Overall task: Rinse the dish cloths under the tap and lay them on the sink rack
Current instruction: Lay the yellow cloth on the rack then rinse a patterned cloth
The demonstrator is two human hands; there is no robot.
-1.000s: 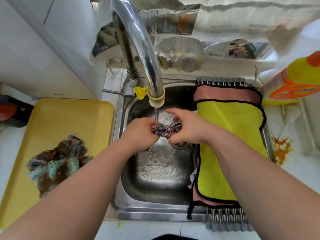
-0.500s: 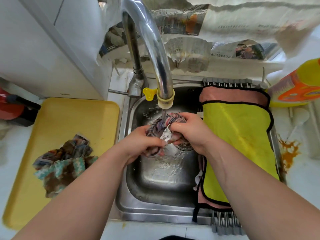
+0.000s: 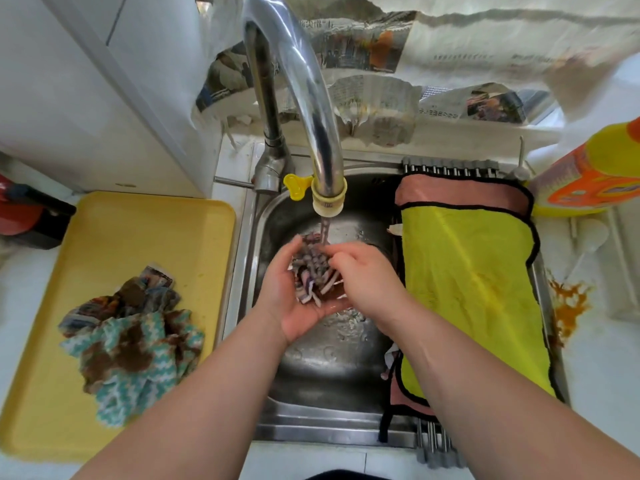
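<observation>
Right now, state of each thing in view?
Tap, running.
Striped cloth, bunched under the stream, gripped by left hand and right hand.
Yellow cloth, spread flat on the sink rack.
Pink cloth, flat under the yellow cloth.
Crumpled cloths, heaped on the yellow tray.

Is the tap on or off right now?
On. A stream of water falls from the tap onto the bunched cloth that the left hand and right hand hold over the sink.

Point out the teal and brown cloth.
In the head view, the teal and brown cloth lies bunched on the yellow tray, left of the sink.
</observation>
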